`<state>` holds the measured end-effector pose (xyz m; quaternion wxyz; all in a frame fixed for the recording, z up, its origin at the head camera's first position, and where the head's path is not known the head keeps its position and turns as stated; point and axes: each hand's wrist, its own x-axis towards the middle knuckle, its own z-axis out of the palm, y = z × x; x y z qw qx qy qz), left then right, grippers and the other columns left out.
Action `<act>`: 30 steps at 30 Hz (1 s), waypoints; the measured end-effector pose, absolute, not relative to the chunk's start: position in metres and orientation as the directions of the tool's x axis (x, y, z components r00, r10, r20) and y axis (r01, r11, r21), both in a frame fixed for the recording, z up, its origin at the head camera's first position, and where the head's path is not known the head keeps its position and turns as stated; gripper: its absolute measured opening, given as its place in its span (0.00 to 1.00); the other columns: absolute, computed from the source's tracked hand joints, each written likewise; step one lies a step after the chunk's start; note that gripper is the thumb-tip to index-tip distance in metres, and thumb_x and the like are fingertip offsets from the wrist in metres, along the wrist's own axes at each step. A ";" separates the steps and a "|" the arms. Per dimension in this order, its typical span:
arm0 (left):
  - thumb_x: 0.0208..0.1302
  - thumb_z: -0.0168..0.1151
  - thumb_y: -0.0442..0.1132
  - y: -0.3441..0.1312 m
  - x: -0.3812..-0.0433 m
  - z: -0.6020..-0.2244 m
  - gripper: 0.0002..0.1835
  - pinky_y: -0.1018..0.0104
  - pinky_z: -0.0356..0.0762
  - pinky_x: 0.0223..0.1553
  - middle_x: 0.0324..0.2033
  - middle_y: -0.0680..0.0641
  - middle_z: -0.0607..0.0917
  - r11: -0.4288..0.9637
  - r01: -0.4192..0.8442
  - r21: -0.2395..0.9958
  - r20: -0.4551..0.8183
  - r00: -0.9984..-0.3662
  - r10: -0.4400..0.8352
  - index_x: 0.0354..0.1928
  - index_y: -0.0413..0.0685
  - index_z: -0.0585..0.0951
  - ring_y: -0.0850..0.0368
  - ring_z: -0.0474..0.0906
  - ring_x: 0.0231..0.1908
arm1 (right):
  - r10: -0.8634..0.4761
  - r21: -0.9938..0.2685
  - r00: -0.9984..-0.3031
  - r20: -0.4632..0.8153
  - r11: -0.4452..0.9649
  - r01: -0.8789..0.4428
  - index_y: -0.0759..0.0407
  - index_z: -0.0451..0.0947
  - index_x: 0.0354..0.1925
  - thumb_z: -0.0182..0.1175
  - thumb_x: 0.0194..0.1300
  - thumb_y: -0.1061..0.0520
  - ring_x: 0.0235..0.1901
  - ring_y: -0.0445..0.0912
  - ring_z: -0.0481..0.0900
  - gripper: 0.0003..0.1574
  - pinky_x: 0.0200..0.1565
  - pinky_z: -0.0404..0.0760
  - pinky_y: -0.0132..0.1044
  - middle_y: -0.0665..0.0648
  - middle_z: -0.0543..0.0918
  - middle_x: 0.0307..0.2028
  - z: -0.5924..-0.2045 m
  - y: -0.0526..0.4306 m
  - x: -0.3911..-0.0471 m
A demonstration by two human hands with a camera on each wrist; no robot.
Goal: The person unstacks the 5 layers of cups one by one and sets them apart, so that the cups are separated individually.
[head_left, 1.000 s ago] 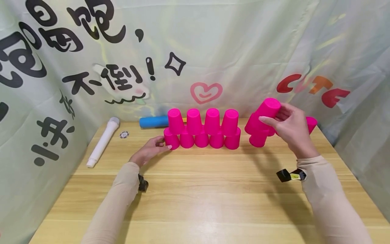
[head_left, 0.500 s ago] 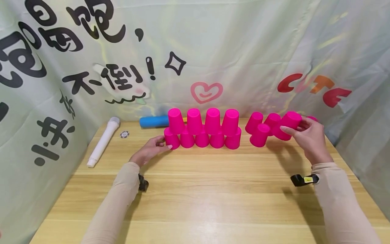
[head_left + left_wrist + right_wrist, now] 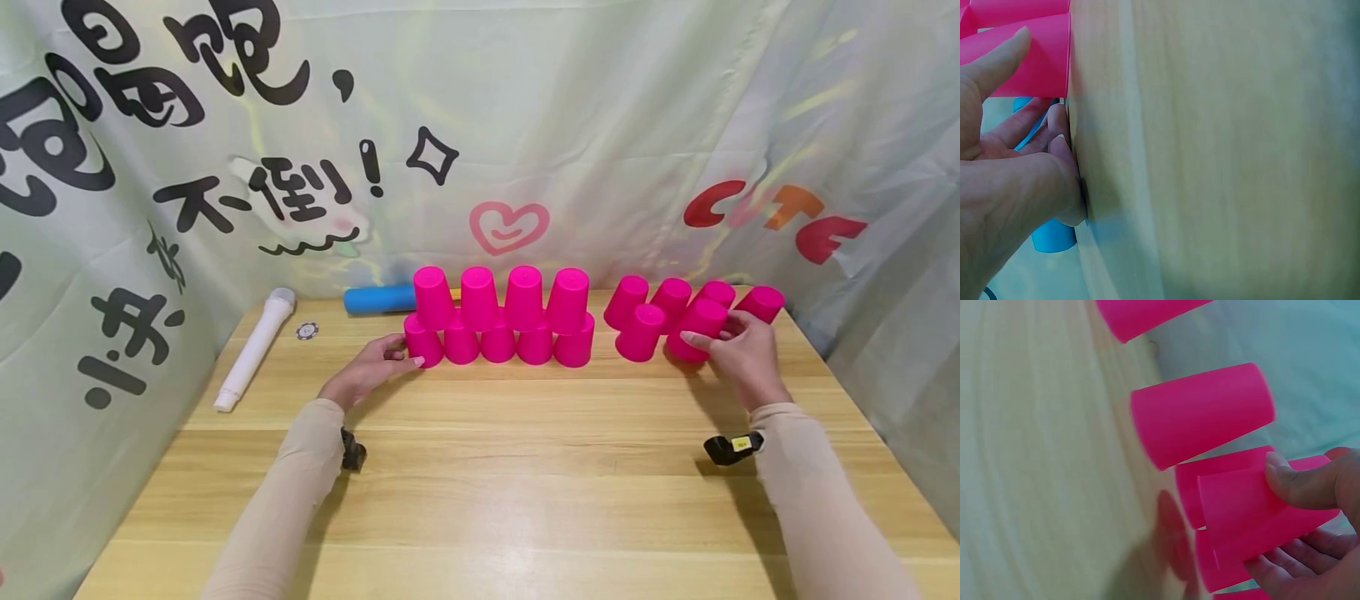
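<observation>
Several upside-down pink cups stand in two tiers at the table's middle back. My left hand (image 3: 367, 369) is at the left end, around the leftmost bottom cup (image 3: 423, 340); in the left wrist view its thumb (image 3: 1004, 62) lies on the cup's near face and the fingers are at its far side. On the right, my right hand (image 3: 746, 358) grips another upside-down pink cup (image 3: 697, 332) between thumb and fingers. That cup is close over the table, beside a single front cup (image 3: 640, 332) and before a row of loose cups (image 3: 671, 302).
A blue cylinder (image 3: 378, 299) lies behind the stacked cups. At the left are a white stick (image 3: 255, 350) and a small round chip (image 3: 307, 331). The wooden table (image 3: 480, 483) meets a printed curtain (image 3: 600, 125) at the back and sides.
My right hand has carried its cup from high over the loose cups, first rightward and down, then left and lower toward the table. The left hand and the stacked cups stay put.
</observation>
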<state>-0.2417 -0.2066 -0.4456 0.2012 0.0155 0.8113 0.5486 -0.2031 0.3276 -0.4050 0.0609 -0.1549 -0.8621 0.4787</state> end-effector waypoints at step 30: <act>0.69 0.67 0.46 -0.206 -0.241 -0.445 0.37 0.53 0.67 0.59 0.61 0.41 0.71 0.395 -0.192 0.899 -0.302 -0.923 0.239 0.75 0.44 0.65 0.45 0.63 0.59 | 0.350 -0.881 -0.935 -0.052 0.425 0.208 0.68 0.60 0.74 0.75 0.60 0.48 0.57 0.53 0.75 0.55 0.45 0.76 0.22 0.68 0.71 0.65 -0.421 0.314 -0.209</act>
